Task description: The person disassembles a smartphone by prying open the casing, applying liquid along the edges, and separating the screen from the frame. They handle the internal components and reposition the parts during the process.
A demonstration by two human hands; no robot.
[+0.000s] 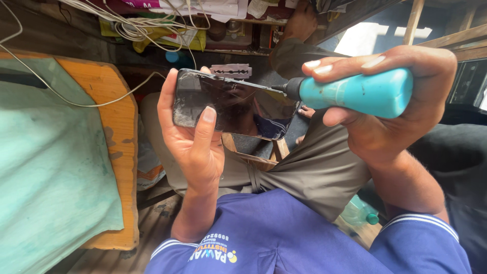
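My left hand [193, 134] grips a black smartphone [233, 104] held sideways, thumb pressed on its dark, scuffed glass. A grey razor blade [232, 70] sticks up behind the phone's top edge, pinched by my fingertips. My right hand [385, 109] is closed around a turquoise tool handle [360, 92] with a black tip [290, 88]. That tip touches the phone's right edge. Both hands are raised over my lap, above grey trousers [314, 172] and a blue shirt [274, 238].
An orange wooden worktable [119, 122] with a green glass sheet [45, 167] stands at my left. White cables [137, 25] hang over a cluttered shelf [223, 30] at the back. A green plastic bottle [360, 210] lies by my right leg. Another person's foot [302, 20] shows at the top.
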